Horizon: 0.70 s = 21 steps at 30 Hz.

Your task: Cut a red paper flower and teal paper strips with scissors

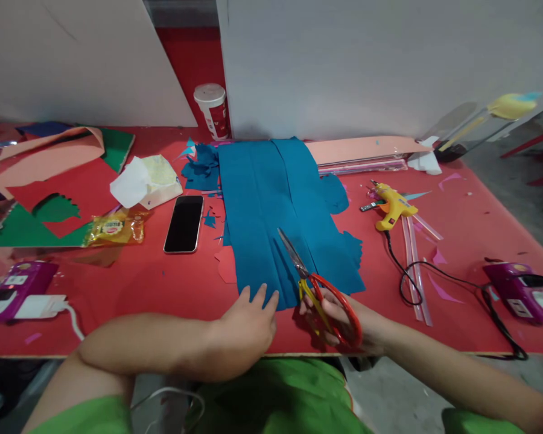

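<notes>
You stand over blue sheets (262, 199) spread on a red table (498, 211), your left hand (252, 322) palm down with fingers apart on their near edge, gripping nothing. Your right hand (333, 310) is curled through the handles of red-and-yellow scissors (302, 271), the blades over the sheets; whether they touch is unclear. Ragged blue scraps (201, 169) left of the sheets and a jagged-edged blue piece (353, 250) at their right suggest some cutting is done, while broad lengths seem left whole; how many remain to cut cannot be told. Beyond the sheets' far left corner, a lidded cup (210, 111) stands upright, contents hidden. Left of the sheets, past a phone (184, 224), lies a yellow packet (116, 229), its filling indistinct
</notes>
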Motion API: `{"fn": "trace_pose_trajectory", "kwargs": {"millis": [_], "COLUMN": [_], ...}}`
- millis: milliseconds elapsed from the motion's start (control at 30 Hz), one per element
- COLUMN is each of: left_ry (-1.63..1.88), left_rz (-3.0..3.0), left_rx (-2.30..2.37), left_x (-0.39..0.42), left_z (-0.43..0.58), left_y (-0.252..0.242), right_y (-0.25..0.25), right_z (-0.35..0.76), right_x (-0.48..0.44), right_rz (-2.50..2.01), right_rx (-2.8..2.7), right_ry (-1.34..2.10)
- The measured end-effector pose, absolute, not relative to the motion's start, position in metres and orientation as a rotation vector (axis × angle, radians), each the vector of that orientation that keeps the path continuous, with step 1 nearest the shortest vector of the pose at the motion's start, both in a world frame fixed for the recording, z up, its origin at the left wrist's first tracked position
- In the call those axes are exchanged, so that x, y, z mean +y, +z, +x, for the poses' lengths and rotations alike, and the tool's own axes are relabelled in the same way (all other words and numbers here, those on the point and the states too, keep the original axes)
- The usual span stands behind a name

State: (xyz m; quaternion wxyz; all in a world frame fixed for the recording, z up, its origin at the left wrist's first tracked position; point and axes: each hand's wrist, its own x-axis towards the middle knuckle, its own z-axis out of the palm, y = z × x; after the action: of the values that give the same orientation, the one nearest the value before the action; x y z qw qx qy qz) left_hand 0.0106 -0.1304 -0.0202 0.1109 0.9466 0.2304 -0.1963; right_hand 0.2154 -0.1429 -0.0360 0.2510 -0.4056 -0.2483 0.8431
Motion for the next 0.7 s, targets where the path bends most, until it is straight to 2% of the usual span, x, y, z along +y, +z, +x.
{"fn": "trace_pose_trajectory", "kwargs": {"millis": [467, 700], "left_ry": [-0.709, -0.77], "left_rz": [2.72, 2.687], "left_rx": [0.712, 0.751], "left_x": [-0.135, -0.134], "left_z": [0.01, 0.014], "left_y": [-0.025, -0.022], "right_y": [-0.054, -0.052], "right_z": [0.237, 0.259], "right_x": [-0.157, -0.156], "right_rz": [-1.02, -0.766], "right_rx": [-0.79, -0.987], "right_ry": [2.355, 2.494]}}
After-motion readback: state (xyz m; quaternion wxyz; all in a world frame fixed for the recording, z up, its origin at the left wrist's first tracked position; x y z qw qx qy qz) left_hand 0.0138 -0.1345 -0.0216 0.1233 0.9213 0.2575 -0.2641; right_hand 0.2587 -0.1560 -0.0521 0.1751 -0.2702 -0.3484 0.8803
